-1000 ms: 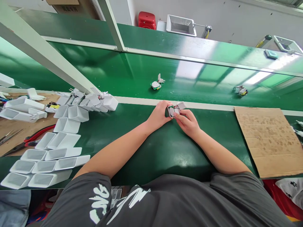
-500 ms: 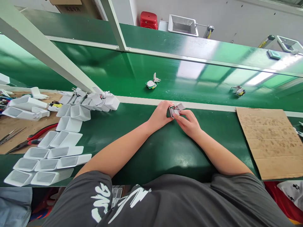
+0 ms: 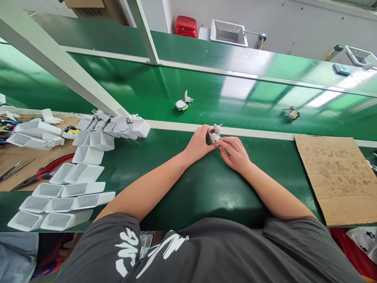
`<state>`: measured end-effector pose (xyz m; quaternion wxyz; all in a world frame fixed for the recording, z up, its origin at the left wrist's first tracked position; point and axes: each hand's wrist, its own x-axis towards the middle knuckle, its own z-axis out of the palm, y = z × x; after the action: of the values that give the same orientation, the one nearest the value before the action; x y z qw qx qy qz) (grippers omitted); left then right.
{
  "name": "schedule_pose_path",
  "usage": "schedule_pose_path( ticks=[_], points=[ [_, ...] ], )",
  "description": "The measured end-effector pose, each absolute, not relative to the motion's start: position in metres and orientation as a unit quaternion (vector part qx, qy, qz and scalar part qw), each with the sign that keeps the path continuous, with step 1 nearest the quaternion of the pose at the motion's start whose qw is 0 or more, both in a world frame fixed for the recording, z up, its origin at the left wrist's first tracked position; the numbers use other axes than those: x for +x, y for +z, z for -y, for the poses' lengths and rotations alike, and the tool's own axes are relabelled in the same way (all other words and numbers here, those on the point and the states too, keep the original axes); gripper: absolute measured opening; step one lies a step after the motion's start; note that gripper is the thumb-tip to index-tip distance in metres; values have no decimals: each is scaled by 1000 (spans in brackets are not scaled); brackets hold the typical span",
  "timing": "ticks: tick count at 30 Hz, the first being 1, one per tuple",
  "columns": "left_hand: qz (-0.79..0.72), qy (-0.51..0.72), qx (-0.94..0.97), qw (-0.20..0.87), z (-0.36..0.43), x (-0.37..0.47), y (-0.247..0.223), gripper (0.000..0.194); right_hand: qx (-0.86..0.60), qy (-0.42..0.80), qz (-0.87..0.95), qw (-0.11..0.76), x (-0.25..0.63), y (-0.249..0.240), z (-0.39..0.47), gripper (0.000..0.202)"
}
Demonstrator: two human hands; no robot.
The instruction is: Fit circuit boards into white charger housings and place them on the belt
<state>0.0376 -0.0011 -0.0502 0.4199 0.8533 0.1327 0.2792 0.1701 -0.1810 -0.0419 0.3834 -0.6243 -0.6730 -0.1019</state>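
My left hand (image 3: 198,142) is closed around a small white plastic housing (image 3: 212,136), its thumb along the near side. A white plug piece with metal pins (image 3: 217,128) sticks up at the housing's open end, tilted, and dark and red bits show inside. My right hand (image 3: 235,154) has its fingertips at the housing's right edge, with the thumb held apart below. At my left stand rows of empty white housings (image 3: 88,154), and several at the back hold wired parts.
On the green conveyor belt lie a circuit board with a white plug (image 3: 181,104) and another wired part (image 3: 292,113). Red-handled pliers (image 3: 47,169) and tweezers (image 3: 14,169) rest at left. A cardboard sheet (image 3: 335,177) lies at right. A slanted white post (image 3: 67,70) rises at left.
The plug piece has tipped more upright at the housing. My right thumb has come off the housing, leaving the fingertips there. The parts on the belt have shifted left.
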Motion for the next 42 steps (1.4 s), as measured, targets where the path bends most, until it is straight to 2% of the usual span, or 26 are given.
schedule_pose_path(
  ticks=[6, 13, 17, 25, 33, 42],
  points=[
    [-151, 249, 871, 395, 3, 39, -49, 46, -634, -53, 669, 384, 170, -43, 177, 52],
    [-130, 242, 894, 355, 3, 42, -54, 47, -624, -39, 658, 420, 168, -45, 174, 50],
    [-120, 250, 894, 352, 3, 42, -57, 48, -622, -48, 667, 407, 169, -47, 173, 51],
    [-100, 248, 882, 389, 1, 42, -60, 45, -606, -71, 699, 373, 170, -50, 174, 58],
    [-66, 223, 851, 471, -2, 39, -52, 46, -627, -129, 683, 350, 171, -56, 179, 34],
    [-82, 236, 853, 458, 1, 37, -50, 48, -622, -96, 693, 352, 172, -55, 180, 44]
  ],
)
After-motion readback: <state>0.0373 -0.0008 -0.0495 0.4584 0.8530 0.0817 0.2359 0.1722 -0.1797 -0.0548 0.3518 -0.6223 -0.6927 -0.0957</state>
